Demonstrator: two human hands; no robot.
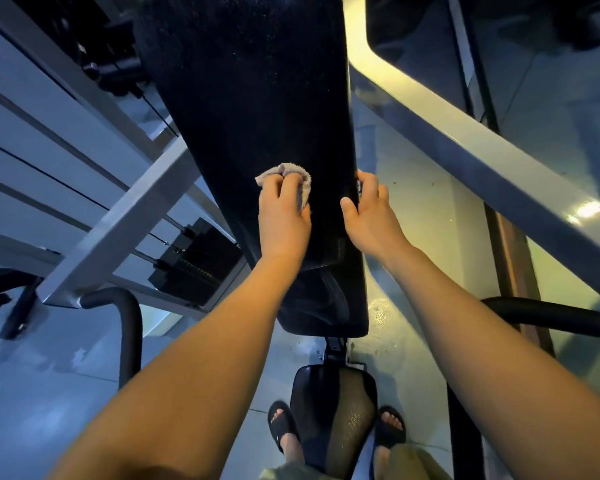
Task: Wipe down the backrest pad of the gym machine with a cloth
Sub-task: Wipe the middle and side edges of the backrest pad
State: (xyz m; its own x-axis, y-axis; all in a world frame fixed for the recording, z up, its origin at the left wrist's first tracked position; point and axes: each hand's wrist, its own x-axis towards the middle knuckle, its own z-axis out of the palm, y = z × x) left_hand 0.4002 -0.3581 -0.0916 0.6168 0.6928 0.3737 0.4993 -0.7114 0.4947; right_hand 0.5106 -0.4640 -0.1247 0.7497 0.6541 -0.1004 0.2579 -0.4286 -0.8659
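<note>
Grey steel frame beam [125,216]: left of the backrest pad, slanting up toward it. Black weight stack [194,261]: left of the pad's lower end, behind the beam, with thin rods entering its top. Black padded handle [127,327]: left of and below the pad, curved, standing clear of it. Backrest pad [250,98]: black textured upholstery, long and upright, filling the upper centre of the view. Cloth [293,173]: small, pale beige terry, bunched, lying against the pad's front face in its lower half, toward the middle of its width. Left hand [283,216]: fingers curled over the cloth, gripping it and pressing it to the pad; the cloth shows above and beside the fingertips. Right hand [368,213]: at the pad's right edge, level with the left hand, clasping that edge with the thumb on the front face and the fingers wrapped round the side. Seat pad [333,410]: black, below the backrest pad, with a black-sandalled foot on each side of it, left foot [281,424] and right foot [390,427]. Second grey frame beam [465,147]: right of the pad, running diagonally down to the right. Second black padded handle [548,315]: right of and below the pad, roughly level. Floor [423,209]: pale, glossy, visible right of the pad.
</note>
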